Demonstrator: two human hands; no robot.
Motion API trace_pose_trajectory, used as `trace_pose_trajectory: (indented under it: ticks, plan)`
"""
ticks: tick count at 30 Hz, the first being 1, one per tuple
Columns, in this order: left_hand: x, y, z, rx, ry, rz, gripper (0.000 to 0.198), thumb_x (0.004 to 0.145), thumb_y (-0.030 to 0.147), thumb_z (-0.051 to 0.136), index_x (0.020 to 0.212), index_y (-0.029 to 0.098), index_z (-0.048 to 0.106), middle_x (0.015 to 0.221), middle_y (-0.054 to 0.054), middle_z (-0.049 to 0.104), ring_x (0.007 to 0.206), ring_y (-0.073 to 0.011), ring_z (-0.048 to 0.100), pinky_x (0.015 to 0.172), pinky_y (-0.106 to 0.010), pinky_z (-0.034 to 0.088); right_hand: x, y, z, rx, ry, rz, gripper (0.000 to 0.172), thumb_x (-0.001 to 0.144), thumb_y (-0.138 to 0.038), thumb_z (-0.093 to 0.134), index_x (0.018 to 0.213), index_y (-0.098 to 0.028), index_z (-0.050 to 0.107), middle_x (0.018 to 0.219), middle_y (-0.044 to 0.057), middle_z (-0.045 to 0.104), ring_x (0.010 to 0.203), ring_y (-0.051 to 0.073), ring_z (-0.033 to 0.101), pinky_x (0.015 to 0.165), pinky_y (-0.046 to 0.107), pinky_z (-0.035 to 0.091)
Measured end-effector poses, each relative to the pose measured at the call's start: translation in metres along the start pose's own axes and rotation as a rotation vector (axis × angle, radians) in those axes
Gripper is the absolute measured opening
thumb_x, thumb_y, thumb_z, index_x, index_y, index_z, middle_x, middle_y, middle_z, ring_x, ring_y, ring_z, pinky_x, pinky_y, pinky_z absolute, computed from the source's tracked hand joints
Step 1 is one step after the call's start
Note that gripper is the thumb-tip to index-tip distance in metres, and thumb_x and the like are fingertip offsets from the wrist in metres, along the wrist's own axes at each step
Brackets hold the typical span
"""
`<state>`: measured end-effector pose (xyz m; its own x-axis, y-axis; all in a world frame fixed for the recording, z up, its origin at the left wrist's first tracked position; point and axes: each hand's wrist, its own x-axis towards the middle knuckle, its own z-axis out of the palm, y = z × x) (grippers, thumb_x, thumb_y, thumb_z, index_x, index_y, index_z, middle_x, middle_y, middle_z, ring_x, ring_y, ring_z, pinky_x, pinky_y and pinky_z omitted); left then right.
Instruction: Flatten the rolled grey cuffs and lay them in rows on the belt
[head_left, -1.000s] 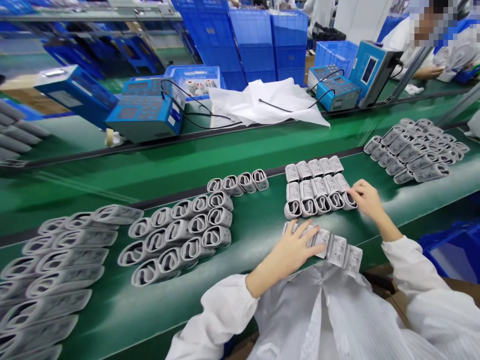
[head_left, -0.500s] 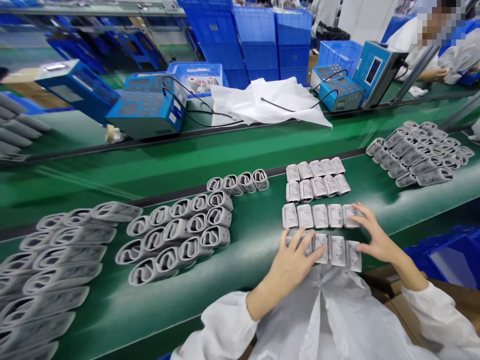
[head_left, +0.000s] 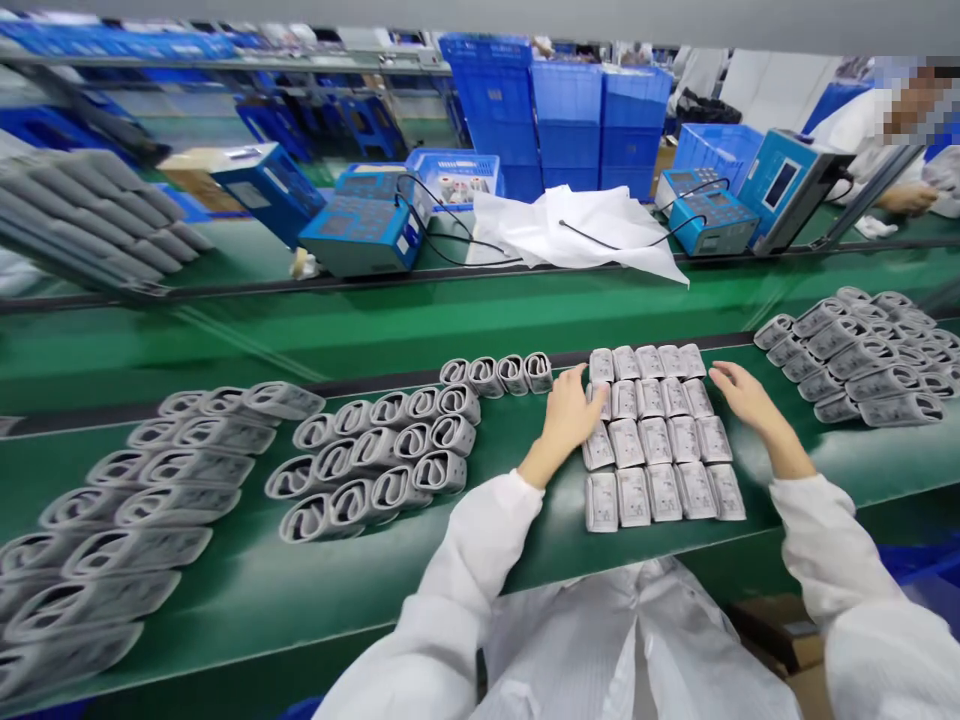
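The left hand (head_left: pixel 566 420) and right hand (head_left: pixel 746 395) are resting against opposite sides of the flattened grey cuffs (head_left: pixel 652 440), fingers open and slightly spread, holding nothing. Twenty cuffs are lying between the fingers, in four rows of five. The step in hand appears to be squaring this block; it seems to call for light side pressure only. Four rolled cuffs (head_left: pixel 496 376) are sitting just beyond the left fingertips.
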<state>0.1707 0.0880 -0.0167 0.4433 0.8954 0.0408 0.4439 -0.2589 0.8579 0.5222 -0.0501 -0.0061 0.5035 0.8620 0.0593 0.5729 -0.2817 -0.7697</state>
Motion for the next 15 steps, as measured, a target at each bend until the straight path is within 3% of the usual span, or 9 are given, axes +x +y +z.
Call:
trace_pose_trajectory:
  ticks: [3,7,10,13,15]
  plan:
    - [0.050,-0.008,0.002,-0.039,-0.012,-0.114,0.058,0.107,0.041,0.068,0.154,0.007,0.064,0.138,-0.029,0.079,0.135,-0.0421,0.073,0.123,-0.060,0.051,0.050,-0.005,0.029,0.013,0.002,0.016,0.048,0.091,-0.066,0.080,0.107,-0.022,0.077,0.117,0.019,0.083,0.113,0.036,0.079,0.109,0.058,0.063]
    - [0.073,-0.013,0.004,-0.162,0.043,-0.126,0.059,0.103,0.033,0.076,0.154,0.007,0.066,0.130,-0.024,0.084,0.121,-0.0357,0.080,0.117,-0.051,0.058,0.064,-0.013,0.048,0.094,0.075,0.001,0.058,0.076,-0.066,0.090,0.109,-0.022,0.070,0.108,0.016,0.082,0.092,0.032,0.077,0.088,0.051,0.067]
    - [0.076,-0.003,-0.001,-0.290,0.131,-0.083,0.067,0.103,0.040,0.079,0.159,0.007,0.063,0.137,-0.025,0.079,0.109,-0.0295,0.081,0.105,-0.045,0.064,0.066,-0.030,0.038,0.228,0.106,-0.054,0.069,0.082,-0.072,0.082,0.128,-0.024,0.065,0.109,0.012,0.080,0.086,0.028,0.076,0.070,0.040,0.066]
    - [0.078,0.021,-0.013,-0.436,0.199,0.015,0.080,0.100,0.055,0.083,0.163,0.012,0.060,0.144,-0.021,0.075,0.112,-0.0255,0.079,0.103,-0.040,0.065,0.063,-0.065,0.012,0.359,0.111,-0.140,0.075,0.094,-0.072,0.067,0.155,-0.031,0.052,0.129,0.013,0.078,0.094,0.029,0.078,0.064,0.035,0.062]
    - [0.076,0.039,-0.026,-0.613,0.199,0.168,0.086,0.096,0.065,0.086,0.162,0.015,0.062,0.145,-0.019,0.075,0.120,-0.0269,0.078,0.107,-0.040,0.065,0.054,-0.095,-0.008,0.463,0.111,-0.230,0.078,0.099,-0.066,0.062,0.167,-0.036,0.042,0.146,0.015,0.071,0.107,0.033,0.079,0.066,0.037,0.063]
